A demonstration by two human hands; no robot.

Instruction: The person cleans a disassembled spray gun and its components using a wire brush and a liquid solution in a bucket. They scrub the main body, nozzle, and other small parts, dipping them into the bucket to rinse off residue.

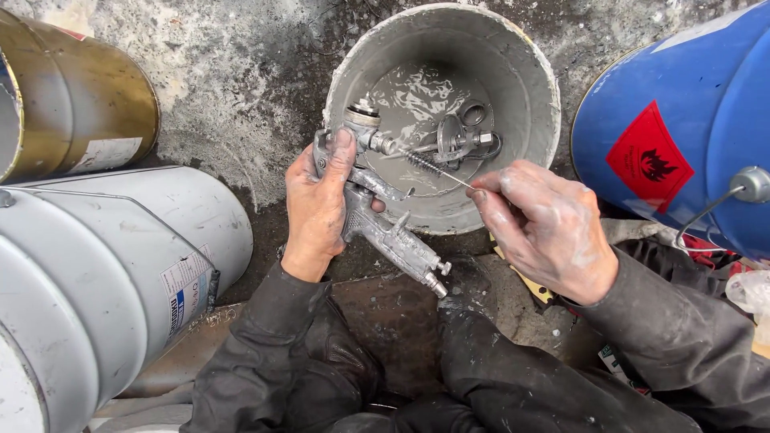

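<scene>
The left hand (318, 210) is closed around the body of a grey, paint-crusted metal spray gun (377, 212), thumb laid up along the head and fingers wrapped behind. The grip is full and firm. The gun is held over the near rim of a round grey plastic bucket (539, 96). Its long axis runs on a diagonal: the head with its threaded top fitting sits up and to the left, above the bucket's interior, and the handle with its air inlet points down and to the right, toward the person's knees.

The right hand (549, 228) is pinched shut, thumb against forefinger, on the wire stem of a thin bristled cleaning brush (437, 168). The brush lies nearly level, its bristled end pointing left toward the side nozzle of the gun, just beside it; whether the bristles touch the nozzle cannot be told. The nozzle opening faces right, so brush and opening lie roughly in line, and the right hand is the nearer one to that end.

Inside the bucket, a shallow pool of grey liquid holds loose metal gun parts (464, 136), including a ring and a fitting. A white steel drum (120, 265) lies to the left, a blue drum (682, 136) stands to the right.
</scene>
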